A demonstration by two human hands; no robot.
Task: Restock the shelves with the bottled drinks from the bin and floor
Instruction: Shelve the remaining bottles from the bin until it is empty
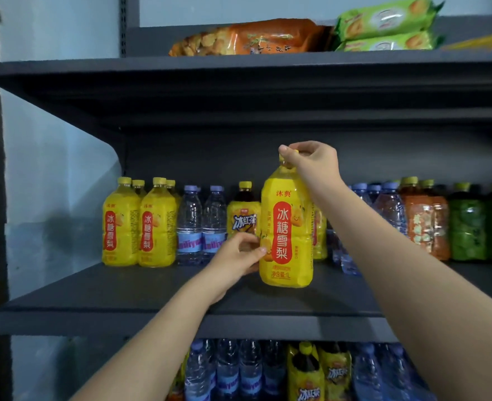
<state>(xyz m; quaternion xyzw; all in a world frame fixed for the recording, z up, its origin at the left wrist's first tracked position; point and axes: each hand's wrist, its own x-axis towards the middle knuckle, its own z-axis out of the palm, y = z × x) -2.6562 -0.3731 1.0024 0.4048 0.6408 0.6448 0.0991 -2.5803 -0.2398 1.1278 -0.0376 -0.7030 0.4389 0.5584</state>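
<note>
Bare forearms (412, 285) stretched over the front edge of the middle shelf (123, 290) as a person restocked drinks. The right hand (311, 157) pinched the cap of a large yellow bottle (286, 233), thumb and fingers curled round it. The left hand (239, 253) gripped the bottle's lower side, thumb on the label. The bottle was upright near the front edge, about midway along, its base on or just above the board; the view did not settle which. Along the back edge ran matching yellow bottles (139, 227) toward the back-left corner, then water bottles (201, 224) and an iced-tea bottle (243, 215). Done well, the step likely called for sliding the bottle straight back, label forward, with the top steadied so no neighbour toppled.
</note>
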